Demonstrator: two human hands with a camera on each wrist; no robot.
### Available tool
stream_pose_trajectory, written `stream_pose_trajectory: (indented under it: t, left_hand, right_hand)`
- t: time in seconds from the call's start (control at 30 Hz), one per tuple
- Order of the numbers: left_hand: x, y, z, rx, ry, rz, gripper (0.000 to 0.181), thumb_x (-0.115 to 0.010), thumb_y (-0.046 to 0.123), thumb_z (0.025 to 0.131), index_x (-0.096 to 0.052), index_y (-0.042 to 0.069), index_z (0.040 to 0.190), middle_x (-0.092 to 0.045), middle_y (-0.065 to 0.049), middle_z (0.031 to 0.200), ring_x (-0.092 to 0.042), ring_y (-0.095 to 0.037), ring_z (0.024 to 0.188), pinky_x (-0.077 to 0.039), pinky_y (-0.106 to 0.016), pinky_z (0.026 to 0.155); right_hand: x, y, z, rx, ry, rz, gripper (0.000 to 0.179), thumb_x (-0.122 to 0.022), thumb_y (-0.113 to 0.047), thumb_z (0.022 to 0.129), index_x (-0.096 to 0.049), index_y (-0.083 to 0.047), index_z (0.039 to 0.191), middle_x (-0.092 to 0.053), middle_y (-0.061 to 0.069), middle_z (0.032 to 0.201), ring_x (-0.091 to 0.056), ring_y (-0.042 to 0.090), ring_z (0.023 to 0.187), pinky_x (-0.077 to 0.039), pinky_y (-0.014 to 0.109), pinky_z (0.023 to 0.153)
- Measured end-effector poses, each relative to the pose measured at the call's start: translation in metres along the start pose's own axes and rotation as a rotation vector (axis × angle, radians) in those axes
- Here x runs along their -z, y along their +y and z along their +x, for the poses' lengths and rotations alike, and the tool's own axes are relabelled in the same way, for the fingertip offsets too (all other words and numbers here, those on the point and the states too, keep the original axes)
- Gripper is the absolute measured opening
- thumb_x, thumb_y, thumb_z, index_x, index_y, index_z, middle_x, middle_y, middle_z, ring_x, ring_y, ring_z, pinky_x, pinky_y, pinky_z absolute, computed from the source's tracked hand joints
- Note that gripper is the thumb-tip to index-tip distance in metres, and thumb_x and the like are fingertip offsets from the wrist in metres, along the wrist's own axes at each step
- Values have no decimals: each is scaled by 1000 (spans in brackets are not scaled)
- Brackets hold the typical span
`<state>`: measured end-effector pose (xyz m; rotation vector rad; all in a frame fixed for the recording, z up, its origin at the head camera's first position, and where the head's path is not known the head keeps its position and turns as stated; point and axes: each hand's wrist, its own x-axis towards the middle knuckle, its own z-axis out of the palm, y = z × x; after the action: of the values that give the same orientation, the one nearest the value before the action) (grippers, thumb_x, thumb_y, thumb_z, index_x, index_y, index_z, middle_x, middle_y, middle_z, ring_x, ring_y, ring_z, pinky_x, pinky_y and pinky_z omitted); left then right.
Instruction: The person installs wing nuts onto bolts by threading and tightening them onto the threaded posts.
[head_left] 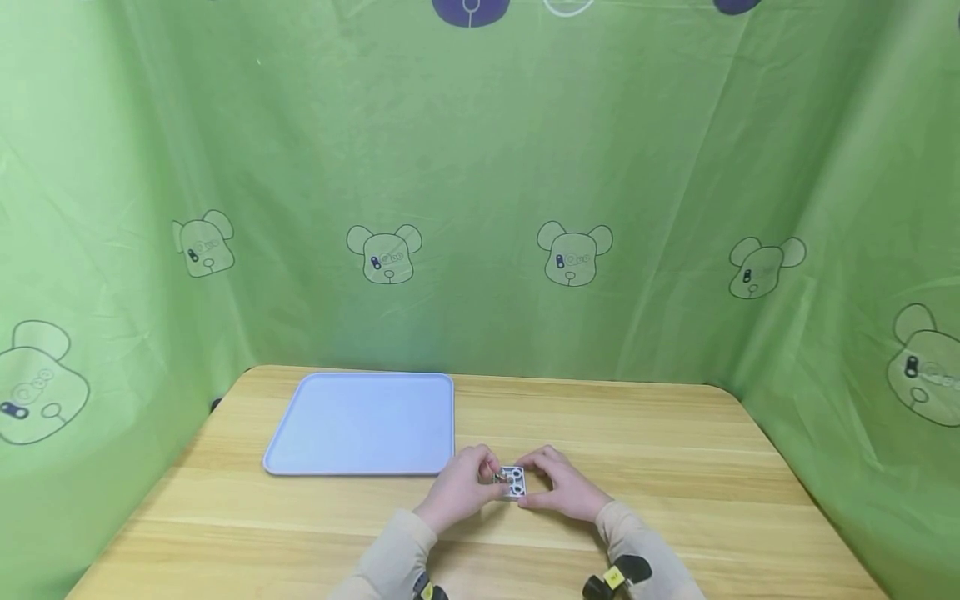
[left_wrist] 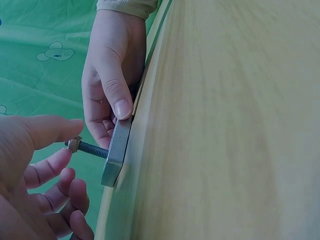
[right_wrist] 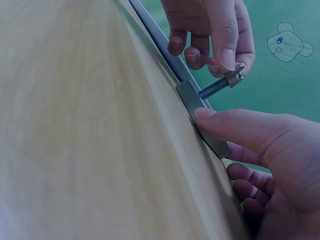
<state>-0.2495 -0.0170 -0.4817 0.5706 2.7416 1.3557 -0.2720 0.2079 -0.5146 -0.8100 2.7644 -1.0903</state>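
A small square metal block (head_left: 518,492) with round holes lies on the table between both hands. A threaded bolt (left_wrist: 93,149) stands up from its face, with a brass-coloured nut (left_wrist: 75,144) near the free end. Thumb and index finger of my left hand (head_left: 461,490) pinch that nut, while its other fingers curl loosely below. My right hand (head_left: 564,487) grips the block from the right, thumb on one edge and fingers on the opposite side. In the right wrist view the nut (right_wrist: 234,76) shows a thin raised tab.
A pale blue tray (head_left: 360,423) lies at the back left of the wooden table (head_left: 637,442), just beyond my left hand. Green curtains (head_left: 480,325) with bear-head prints enclose the table at the back and both sides.
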Motion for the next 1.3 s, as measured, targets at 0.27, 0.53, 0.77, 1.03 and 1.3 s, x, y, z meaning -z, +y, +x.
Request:
stream_pose_trajectory:
  t: [0.27, 0.53, 0.77, 1.03, 1.3]
  left_hand:
    - [0, -1, 1, -1, -13, 18, 29, -79, 25, 77, -63, 12, 97, -58, -4, 85, -45, -8, 71, -39, -22, 63]
    - [1, 0, 0, -6, -12, 41, 18, -73, 25, 85, -66, 14, 97, -55, 1, 80, -45, -8, 68, -39, -22, 59]
    - [1, 1, 0, -15, -5, 66, 13, -70, 22, 86, -67, 16, 98, -53, 5, 78, -45, -7, 68, -38, -22, 59]
    - [2, 3, 0, -15, -8, 61, 20, -70, 20, 86, -67, 14, 106, -54, 4, 79, -46, -6, 68, -39, -22, 60]
    - [3, 5, -2, 11, 21, -20, 24, -73, 16, 81, -54, 8, 94, -56, -2, 85, -45, -9, 71, -40, -22, 63]
  right_hand:
    - [0, 1, 1, 7, 4, -1, 55, -77, -44, 77, -61, -17, 122, -54, -2, 117, -51, 19, 110, -43, 40, 99]
    - [0, 2, 1, -4, -7, -6, 54, -76, -45, 78, -61, -18, 122, -53, -3, 115, -50, 16, 107, -43, 34, 97]
    - [0, 0, 1, -13, -11, -4, 54, -76, -45, 78, -61, -17, 122, -53, -3, 114, -49, 14, 106, -43, 32, 96]
    - [0, 1, 0, -7, -5, -10, 55, -76, -45, 78, -61, -17, 123, -53, -3, 115, -50, 15, 107, -43, 34, 97]
    - [0, 2, 1, 5, -1, -19, 55, -76, -44, 78, -61, -16, 123, -53, -3, 114, -49, 13, 106, -44, 32, 96]
